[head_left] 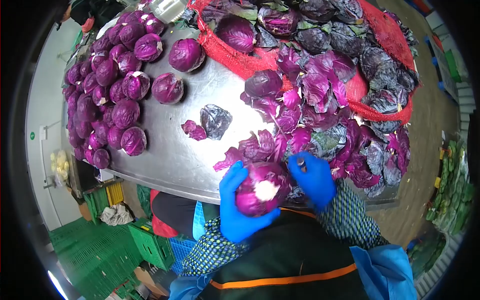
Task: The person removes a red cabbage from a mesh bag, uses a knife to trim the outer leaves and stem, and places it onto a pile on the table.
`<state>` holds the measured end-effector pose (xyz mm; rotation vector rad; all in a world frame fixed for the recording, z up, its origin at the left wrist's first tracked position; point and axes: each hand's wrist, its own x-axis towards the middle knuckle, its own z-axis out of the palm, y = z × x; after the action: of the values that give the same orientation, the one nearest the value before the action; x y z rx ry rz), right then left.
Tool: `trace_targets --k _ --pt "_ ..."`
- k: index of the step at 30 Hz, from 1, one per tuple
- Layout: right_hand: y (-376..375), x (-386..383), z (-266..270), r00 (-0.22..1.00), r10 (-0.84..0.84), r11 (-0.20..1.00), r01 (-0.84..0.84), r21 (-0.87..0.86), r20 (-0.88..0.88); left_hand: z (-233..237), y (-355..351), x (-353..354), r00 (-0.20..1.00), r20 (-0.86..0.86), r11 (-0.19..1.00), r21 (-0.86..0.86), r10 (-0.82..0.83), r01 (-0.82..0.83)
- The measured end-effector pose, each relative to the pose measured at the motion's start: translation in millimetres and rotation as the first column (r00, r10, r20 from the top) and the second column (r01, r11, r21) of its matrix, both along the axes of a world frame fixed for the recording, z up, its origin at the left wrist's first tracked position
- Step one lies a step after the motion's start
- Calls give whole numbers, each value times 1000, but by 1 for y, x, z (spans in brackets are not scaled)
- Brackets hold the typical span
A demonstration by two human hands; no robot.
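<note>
My left hand (236,207), in a blue glove, is wrapped around a red cabbage (256,200) near the table's front edge. The pale cut stem of this cabbage faces up toward me. Just to its right, my gloved right hand (315,179) is closed on a knife (301,162); the end of its handle shows, and the blade cannot be made out clearly. Loose purple outer leaves (260,145) lie right beyond both hands. Two torn leaves (216,121) rest apart on the metal table (187,160).
A large pile of trimmed red cabbages (107,100) covers the table's left side. At the back right, a red net sack (235,62) holds untrimmed cabbages (315,37). Green crates (150,245) stand on the floor at lower left. Part of another person (95,12) appears at top left.
</note>
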<state>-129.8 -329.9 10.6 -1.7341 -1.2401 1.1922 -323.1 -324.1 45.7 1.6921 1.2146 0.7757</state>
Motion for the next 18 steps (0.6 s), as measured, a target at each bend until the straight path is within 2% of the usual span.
trace_targets --k 1,2,3,4,5,6,7,8,10,11,12,14,15,16,18 --pt "-6 9 -26 984 -119 977 93 -190 -130 5 -2 -2 982 183 990 -139 51 -25" --pt "-8 20 -43 942 -243 915 144 -378 -230 17 2 -4 977 214 993 -122 25 1" --pt "-10 24 -39 988 -105 978 83 -192 -109 22 11 -4 982 173 997 26 -80 76" --pt "-10 24 -34 992 -81 976 58 -208 -102 23 21 -5 979 111 977 151 -171 153" --pt "-3 13 -10 892 -223 973 179 -147 -393 17 33 -7 968 67 968 93 -241 235" --pt "2 8 4 690 -314 940 322 -112 -652 8 46 -6 946 28 946 48 -323 321" --pt "-4 13 3 667 -401 902 168 -399 -627 -2 53 -4 940 -73 943 -26 -333 332" --pt "-16 5 -31 854 -183 982 131 -139 -487 -28 56 -6 892 -181 911 -83 -413 405" --pt "-31 4 -79 768 -281 957 177 -231 -576 -90 40 3 934 -157 946 -76 -322 314" --pt "-31 7 -76 705 -300 950 158 -271 -643 -82 39 10 946 -218 971 -39 -238 236" --pt "-30 10 -71 707 -307 946 152 -288 -637 -85 34 16 948 -213 972 -56 -236 230" --pt "-29 12 -52 897 -208 977 172 -125 -389 -87 20 21 997 -79 989 -144 2 -13" --pt "-25 14 -38 951 -143 990 143 -24 -275 -89 17 24 991 -132 998 -58 27 -35" --pt "-23 18 -31 952 -141 990 142 -16 -273 -91 13 26 981 -183 998 28 57 -53" --pt "-28 28 -21 995 82 975 -92 201 56 -87 12 37 957 -289 997 -55 28 -46"
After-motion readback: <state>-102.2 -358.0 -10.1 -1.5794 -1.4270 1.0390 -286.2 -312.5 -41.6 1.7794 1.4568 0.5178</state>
